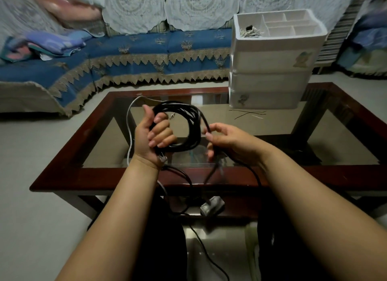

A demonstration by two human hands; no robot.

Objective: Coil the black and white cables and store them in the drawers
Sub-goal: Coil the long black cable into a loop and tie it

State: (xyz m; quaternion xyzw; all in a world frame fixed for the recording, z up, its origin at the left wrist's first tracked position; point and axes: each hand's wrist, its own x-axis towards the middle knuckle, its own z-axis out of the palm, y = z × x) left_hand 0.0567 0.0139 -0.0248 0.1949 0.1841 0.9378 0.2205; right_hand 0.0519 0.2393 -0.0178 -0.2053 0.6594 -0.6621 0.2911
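My left hand (154, 134) grips a coil of black cable (188, 125) held above the glass coffee table (209, 176), fingers curled round the loops, a clear plug hanging below the wrist. My right hand (228, 141) pinches the loose strand of the same cable just right of the coil; the rest runs down past the table edge to the floor. A white cable (130, 134) lies on the glass behind my left hand. The white drawer unit (270, 82) stands at the table's far right, its top tray holding a small coiled bundle (250, 32).
A few thin black and white ties (248, 114) lie on the glass in front of the drawer unit. A grey adapter block (211, 205) hangs below the table edge. A blue-covered sofa (125, 56) runs along the back.
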